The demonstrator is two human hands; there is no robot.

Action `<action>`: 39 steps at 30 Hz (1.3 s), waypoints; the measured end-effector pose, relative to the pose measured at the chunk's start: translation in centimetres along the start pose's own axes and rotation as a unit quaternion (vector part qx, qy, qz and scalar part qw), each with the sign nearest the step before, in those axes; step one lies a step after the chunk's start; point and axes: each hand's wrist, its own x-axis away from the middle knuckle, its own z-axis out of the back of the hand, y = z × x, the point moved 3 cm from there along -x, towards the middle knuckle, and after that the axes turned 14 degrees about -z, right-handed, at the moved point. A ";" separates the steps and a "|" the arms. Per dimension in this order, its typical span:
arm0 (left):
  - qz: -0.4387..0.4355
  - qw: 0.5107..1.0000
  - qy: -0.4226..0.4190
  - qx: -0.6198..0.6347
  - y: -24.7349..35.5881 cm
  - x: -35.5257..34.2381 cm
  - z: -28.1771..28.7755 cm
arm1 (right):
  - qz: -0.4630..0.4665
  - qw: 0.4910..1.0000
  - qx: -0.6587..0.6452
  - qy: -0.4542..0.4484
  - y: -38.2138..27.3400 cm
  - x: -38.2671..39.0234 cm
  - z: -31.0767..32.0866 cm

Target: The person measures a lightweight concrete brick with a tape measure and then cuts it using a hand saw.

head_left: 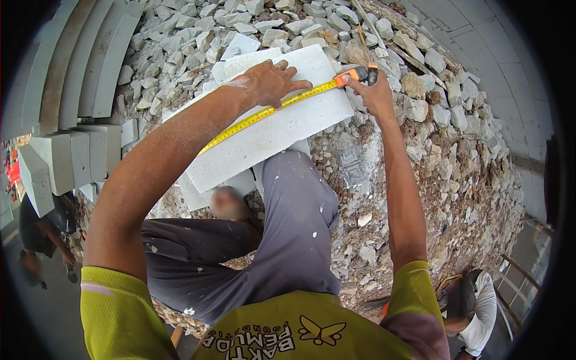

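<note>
The tape (240, 126) is bright yellow with fine black markings, its case (354, 75) is orange and black, and the block (270, 139) is plain white. The trousers (294, 198) are dark grey flecked with white, while the shirt (264, 312) is yellow-green with a pale pink sleeve stripe (97, 289). The stones (264, 27) mix grey and tan, the soil (432, 222) is brown, and the stacked blocks (78, 156) are pale grey.

Right hand (378, 95) gripping orange-and-black tape measure (356, 74), yellow blade (243, 124) across white block (321, 111), left hand (270, 83) over block, broken stones (276, 27) beyond
</note>
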 end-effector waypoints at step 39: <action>-0.006 1.000 0.005 0.015 0.0 -0.1 0.0 | 0.023 0.999 0.024 0.012 -2.7 3.9 -0.2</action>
